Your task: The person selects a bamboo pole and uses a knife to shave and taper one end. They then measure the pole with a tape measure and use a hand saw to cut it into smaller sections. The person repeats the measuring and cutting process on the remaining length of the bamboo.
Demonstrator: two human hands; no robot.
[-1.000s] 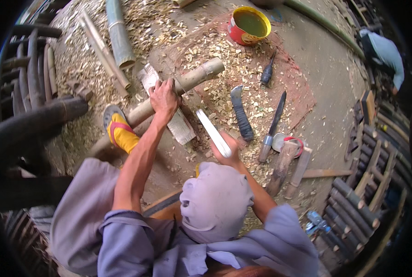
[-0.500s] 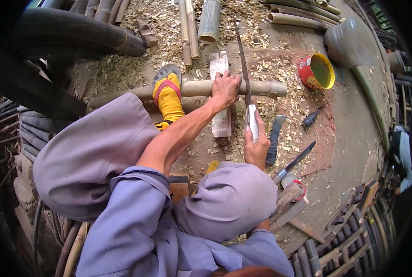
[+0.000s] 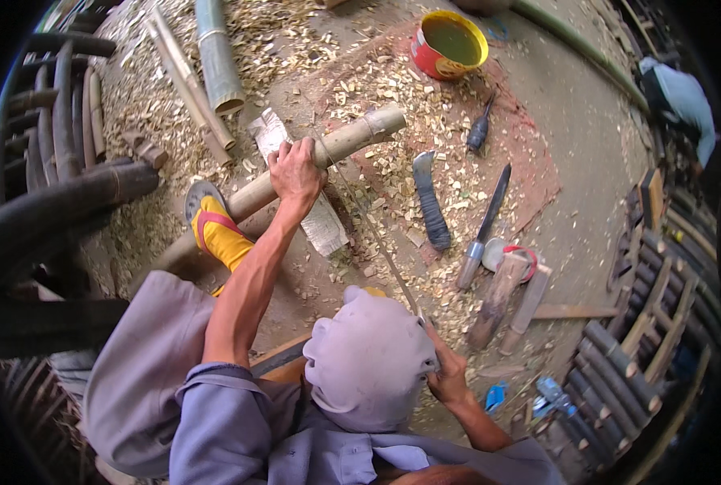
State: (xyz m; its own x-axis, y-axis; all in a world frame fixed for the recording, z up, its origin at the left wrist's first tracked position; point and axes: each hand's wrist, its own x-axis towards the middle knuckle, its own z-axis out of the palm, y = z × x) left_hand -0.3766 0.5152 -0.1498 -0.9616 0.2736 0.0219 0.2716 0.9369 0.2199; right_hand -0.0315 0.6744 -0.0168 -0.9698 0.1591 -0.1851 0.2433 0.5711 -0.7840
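Observation:
A thick bamboo pole (image 3: pixel 255 196) lies aslant over a pale flat wooden block (image 3: pixel 325 229). My left hand (image 3: pixel 297 171) grips it from above, close to where the block crosses underneath. Fingers closed, my right hand (image 3: pixel 447 373) holds a saw (image 3: pixel 368 214) by its handle, which is mostly hidden behind my knee. The thin blade reaches forward and crosses the pole just right of my left hand. A foot of mine in a yellow sock and sandal (image 3: pixel 221 236) presses on the pole's left part.
Right of the pole lie a hatchet-like blade with wrapped grip (image 3: pixel 431 202), a knife (image 3: pixel 487 222), a dark pointed tool (image 3: pixel 479 132) and a wooden mallet-like piece (image 3: pixel 498 299). A red and yellow bucket (image 3: pixel 449 44) holds greenish liquid. Wood chips cover the ground; another person (image 3: pixel 679 101) is at far right.
My right hand has drawn the saw back toward me, beside my knee. The view has turned, so the pole now slants. My left hand keeps its hold on the pole.

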